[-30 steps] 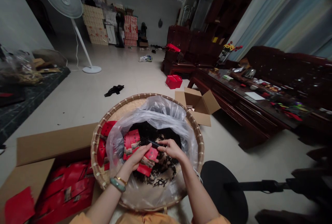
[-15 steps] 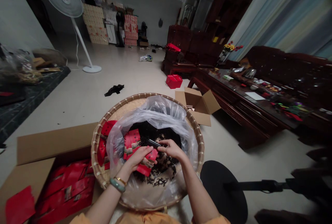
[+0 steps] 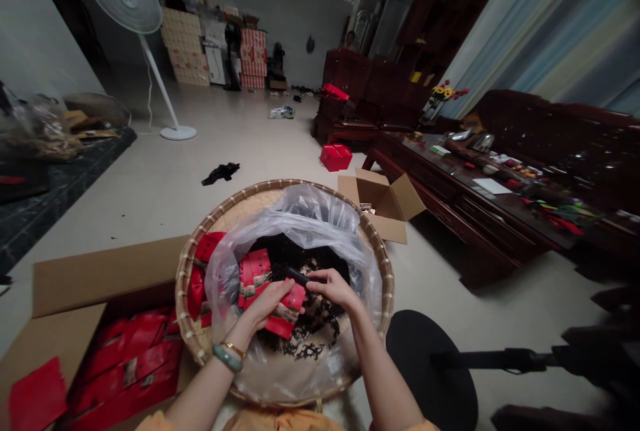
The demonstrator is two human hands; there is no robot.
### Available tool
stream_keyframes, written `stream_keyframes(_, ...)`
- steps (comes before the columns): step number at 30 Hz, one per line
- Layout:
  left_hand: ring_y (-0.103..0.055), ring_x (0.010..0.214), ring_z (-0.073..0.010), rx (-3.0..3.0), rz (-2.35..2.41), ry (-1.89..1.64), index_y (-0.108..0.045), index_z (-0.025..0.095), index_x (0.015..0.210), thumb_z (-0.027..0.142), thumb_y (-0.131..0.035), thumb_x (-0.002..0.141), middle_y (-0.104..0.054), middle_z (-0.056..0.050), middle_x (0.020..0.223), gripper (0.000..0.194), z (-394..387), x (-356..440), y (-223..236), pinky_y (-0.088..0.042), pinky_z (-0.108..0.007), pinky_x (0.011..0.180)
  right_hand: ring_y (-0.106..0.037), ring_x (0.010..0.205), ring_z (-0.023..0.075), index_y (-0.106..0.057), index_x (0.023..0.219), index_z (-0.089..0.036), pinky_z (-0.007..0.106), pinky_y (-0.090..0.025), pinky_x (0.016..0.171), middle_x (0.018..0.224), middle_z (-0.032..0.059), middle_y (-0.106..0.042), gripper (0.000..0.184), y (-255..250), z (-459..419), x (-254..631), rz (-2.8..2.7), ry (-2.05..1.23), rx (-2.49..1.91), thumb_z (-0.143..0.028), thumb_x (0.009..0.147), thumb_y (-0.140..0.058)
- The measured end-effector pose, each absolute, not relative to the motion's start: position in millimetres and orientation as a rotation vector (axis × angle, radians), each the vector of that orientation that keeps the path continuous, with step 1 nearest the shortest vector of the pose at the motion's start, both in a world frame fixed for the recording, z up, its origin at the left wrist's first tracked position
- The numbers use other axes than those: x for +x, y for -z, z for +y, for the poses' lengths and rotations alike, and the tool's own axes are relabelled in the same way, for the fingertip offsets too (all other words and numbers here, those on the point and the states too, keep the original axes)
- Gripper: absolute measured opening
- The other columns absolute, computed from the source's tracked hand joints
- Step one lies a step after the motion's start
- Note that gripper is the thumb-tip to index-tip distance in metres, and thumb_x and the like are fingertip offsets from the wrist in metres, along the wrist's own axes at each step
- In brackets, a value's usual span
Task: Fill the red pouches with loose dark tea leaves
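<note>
My left hand (image 3: 269, 304) grips a red foil packet (image 3: 287, 312) with a printed label, low inside a transparent plastic bag (image 3: 295, 218). My right hand (image 3: 333, 288) pinches a slim black implement (image 3: 299, 276) just above the packet's top edge. Its exact kind cannot be told. Dark loose tea leaves (image 3: 295, 261) fill the bag beneath both hands. The bag lies in a round woven bamboo tray (image 3: 280, 194). More red packets (image 3: 254, 274) stand against the bag's left side.
An open cardboard box (image 3: 100, 271) of red packets sits at lower left, and a smaller open carton (image 3: 385, 201) stands beyond the tray. A black round stool base (image 3: 430, 371) is at lower right. A dark wooden table (image 3: 475, 174) stands at right, and a floor fan (image 3: 123, 1) stands far back.
My right hand and the black implement have shifted slightly, with the implement's tip now nearer the packet's top. The left hand still holds the packet.
</note>
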State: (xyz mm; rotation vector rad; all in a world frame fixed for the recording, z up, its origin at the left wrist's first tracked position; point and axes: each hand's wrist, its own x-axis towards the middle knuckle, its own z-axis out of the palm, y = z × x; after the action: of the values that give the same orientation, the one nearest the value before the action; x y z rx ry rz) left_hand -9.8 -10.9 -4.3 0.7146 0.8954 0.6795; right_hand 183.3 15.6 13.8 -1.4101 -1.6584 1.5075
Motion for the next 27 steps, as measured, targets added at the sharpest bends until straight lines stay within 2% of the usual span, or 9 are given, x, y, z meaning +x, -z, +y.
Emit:
stream_keyframes(4,-0.065,0.054,-0.0171,0.629,0.902,-0.775,-0.06,0.013,0.087,0.058,-0.061,0.071,-0.068,-0.006,0.068,0.047,-9.6,-8.5,4.9,-0.052,-0.027,0.051,-0.039,0.049,0.0071,-0.072,0.094,-0.014,0.019,-0.032,0.046,0.065,-0.0004,-0.063,0.037,-14.7,14.4,178.5,-1.682,-1.497,-1.364,-0.038,0.068,-0.065)
stream_keyframes(8,-0.065,0.066,-0.0162,0.645,0.931,-0.974,-0.064,0.015,0.093,0.052,-0.067,0.068,-0.07,-0.007,0.08,0.045,-3.1,-6.2,1.5,-0.051,-0.026,0.061,-0.039,0.047,0.0075,-0.071,0.101,-0.017,0.019,-0.031,0.044,0.067,-0.0001,-0.064,0.041,-13.7,12.9,175.3,-1.683,-1.481,-1.389,-0.039,0.067,-0.065)
stream_keyframes(12,-0.064,0.072,-0.019,0.71,0.984,-1.04,-0.067,0.012,0.084,0.054,-0.07,0.061,-0.07,-0.008,0.079,0.047,3.7,-3.7,3.0,-0.049,-0.028,0.068,-0.039,0.045,0.0077,-0.07,0.105,-0.019,0.02,-0.03,0.043,0.067,-0.001,-0.065,0.042,-11.8,11.7,174.3,-1.718,-1.48,-1.381,-0.04,0.069,-0.063)
stream_keyframes(15,-0.063,0.069,-0.0183,0.763,1.022,-1.056,-0.067,0.012,0.082,0.055,-0.068,0.062,-0.069,-0.006,0.075,0.047,5.1,-2.7,8.4,-0.048,-0.028,0.068,-0.044,0.049,0.0093,-0.071,0.1,-0.018,0.02,-0.033,0.048,0.068,-0.0014,-0.066,0.035,-12.7,10.3,171.9,-1.766,-1.442,-1.372,-0.036,0.071,-0.062)
stream_keyframes(19,-0.063,0.075,-0.0201,0.821,1.05,-1.063,-0.067,0.013,0.082,0.056,-0.066,0.062,-0.07,-0.006,0.079,0.047,3.7,-1.7,11.8,-0.047,-0.03,0.072,-0.054,0.061,0.0133,-0.072,0.087,-0.016,0.021,-0.038,0.056,0.073,0.0005,-0.068,0.025,-12.5,8.3,161.7,-1.872,-1.214,-1.431,-0.033,0.075,-0.058)
stream_keyframes(23,-0.062,0.07,-0.02,0.803,1.079,-1.06,-0.067,0.013,0.079,0.056,-0.066,0.061,-0.069,-0.005,0.074,0.046,3.2,-1.3,9.1,-0.047,-0.03,0.069,-0.062,0.074,0.0185,-0.073,0.082,-0.017,0.024,-0.043,0.065,0.079,0.0035,-0.071,0.03,-10.7,7.9,150.2,-1.897,-1.048,-1.473,-0.039,0.08,-0.053)
stream_keyframes(27,-0.061,0.074,-0.0201,0.812,1.085,-1.099,-0.068,0.013,0.077,0.054,-0.067,0.06,-0.069,-0.006,0.075,0.045,5.2,-2.3,7.5,-0.046,-0.029,0.071,-0.066,0.078,0.021,-0.074,0.086,-0.021,0.025,-0.044,0.066,0.084,0.0045,-0.073,0.03,-10.7,8.4,145.4,-1.896,-0.969,-1.492,-0.042,0.08,-0.054)
